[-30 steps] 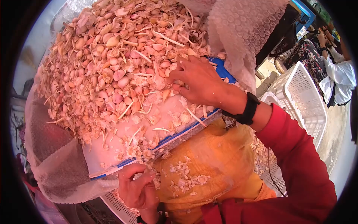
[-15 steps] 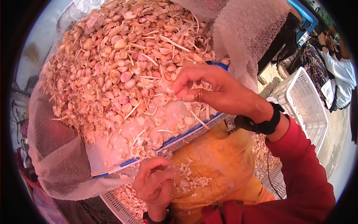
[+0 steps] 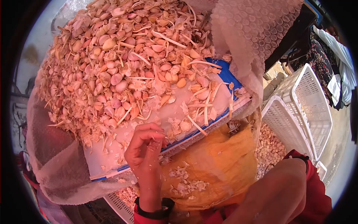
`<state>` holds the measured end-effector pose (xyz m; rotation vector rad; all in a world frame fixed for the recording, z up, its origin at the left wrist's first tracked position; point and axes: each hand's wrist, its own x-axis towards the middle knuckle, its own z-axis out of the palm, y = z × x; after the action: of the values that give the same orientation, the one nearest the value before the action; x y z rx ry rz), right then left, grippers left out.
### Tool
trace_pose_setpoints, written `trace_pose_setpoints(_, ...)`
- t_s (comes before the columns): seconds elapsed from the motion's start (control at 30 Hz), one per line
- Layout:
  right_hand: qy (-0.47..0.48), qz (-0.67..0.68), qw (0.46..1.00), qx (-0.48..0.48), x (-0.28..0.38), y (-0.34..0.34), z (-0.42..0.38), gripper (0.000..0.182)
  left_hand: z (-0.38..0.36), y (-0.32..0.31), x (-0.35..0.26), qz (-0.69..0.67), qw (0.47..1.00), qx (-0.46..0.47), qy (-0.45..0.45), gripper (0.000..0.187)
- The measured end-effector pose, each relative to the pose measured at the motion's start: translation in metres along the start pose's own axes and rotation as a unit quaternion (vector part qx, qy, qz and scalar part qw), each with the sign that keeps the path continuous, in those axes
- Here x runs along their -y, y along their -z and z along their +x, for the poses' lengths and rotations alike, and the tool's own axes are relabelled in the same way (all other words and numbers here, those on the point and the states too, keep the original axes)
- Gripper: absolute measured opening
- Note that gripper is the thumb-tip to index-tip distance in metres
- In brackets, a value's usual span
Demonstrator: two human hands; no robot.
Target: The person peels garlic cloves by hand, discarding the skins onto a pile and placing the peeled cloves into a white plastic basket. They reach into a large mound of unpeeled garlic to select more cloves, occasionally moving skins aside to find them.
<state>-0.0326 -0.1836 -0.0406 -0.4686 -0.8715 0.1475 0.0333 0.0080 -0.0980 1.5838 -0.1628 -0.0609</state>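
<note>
A large heap of garlic cloves (image 3: 112,67) with loose skins and dry stalks covers a white board (image 3: 108,160) with a blue edge. Above the board's near edge is my left hand (image 3: 145,149), its fingers curled and thumb pressed against them; anything held there is too small to make out. Close to the camera at lower right, my right hand (image 3: 276,190) is bent back toward me, with its fingers out of sight. Bits of garlic skin (image 3: 186,183) lie on the orange cloth (image 3: 220,160) over my lap.
White plastic baskets (image 3: 313,108) stand at the right, near a pile of cloves (image 3: 268,145). Another white basket (image 3: 117,205) with cloves sits below the board. Bubble wrap (image 3: 246,37) drapes the board's far right. Beyond is another person in patterned clothing (image 3: 317,56).
My right hand has left the garlic heap and come back toward me at lower right. My left hand has risen to the board's near edge. The view has shifted slightly.
</note>
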Motion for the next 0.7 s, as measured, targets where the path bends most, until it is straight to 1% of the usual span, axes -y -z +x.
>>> trace_pose_setpoints(0.03, -0.023, -0.002, 1.0, 0.009, 0.004, 0.005, -0.001, 0.005, 0.003, -0.001, 0.006, 0.011, 1.0, -0.003, 0.005, 0.006)
trace_pose_setpoints(0.1, -0.099, -0.039, 0.993, 0.043, 0.017, 0.015, -0.009, 0.011, 0.01, 0.001, 0.013, 0.04, 0.999, -0.009, 0.009, 0.01)
trace_pose_setpoints(0.13, -0.136, -0.057, 0.987, 0.059, 0.024, 0.02, -0.014, 0.015, 0.013, -0.002, 0.014, 0.084, 0.996, -0.001, -0.023, 0.015)
trace_pose_setpoints(0.17, -0.152, -0.062, 0.984, 0.073, 0.028, 0.024, -0.017, 0.014, 0.017, -0.007, 0.015, 0.127, 0.99, 0.007, -0.053, 0.021)
trace_pose_setpoints(0.2, -0.153, -0.058, 0.984, 0.074, 0.028, 0.028, -0.02, 0.014, 0.021, -0.01, 0.015, 0.171, 0.982, 0.014, -0.082, 0.027)
trace_pose_setpoints(0.27, -0.144, -0.041, 0.986, 0.073, 0.027, 0.032, -0.024, 0.013, 0.029, -0.013, 0.021, 0.217, 0.972, 0.031, -0.085, 0.034)
trace_pose_setpoints(0.3, -0.137, -0.029, 0.988, 0.066, 0.027, 0.032, -0.026, 0.012, 0.031, -0.014, 0.024, 0.239, 0.967, 0.042, -0.083, 0.037)
trace_pose_setpoints(0.33, -0.129, -0.016, 0.99, 0.057, 0.027, 0.033, -0.028, 0.012, 0.031, -0.014, 0.024, 0.253, 0.964, 0.064, -0.052, 0.042)
trace_pose_setpoints(0.43, -0.108, 0.01, 0.993, 0.039, 0.024, 0.039, -0.032, 0.011, 0.032, -0.017, 0.031, 0.379, 0.92, 0.08, -0.053, 0.043)
trace_pose_setpoints(0.47, -0.103, 0.017, 0.994, 0.034, 0.023, 0.039, -0.034, 0.01, 0.032, -0.02, 0.031, 0.397, 0.912, 0.081, -0.068, 0.042)
trace_pose_setpoints(0.57, -0.09, 0.03, 0.995, 0.018, 0.022, 0.039, -0.037, 0.009, 0.035, -0.021, 0.035, 0.41, 0.901, 0.091, -0.106, 0.039)
trace_pose_setpoints(0.7, -0.064, 0.056, 0.996, 0.002, 0.019, 0.037, -0.038, 0.008, 0.033, -0.026, 0.03, 0.41, 0.906, 0.077, -0.076, 0.033)
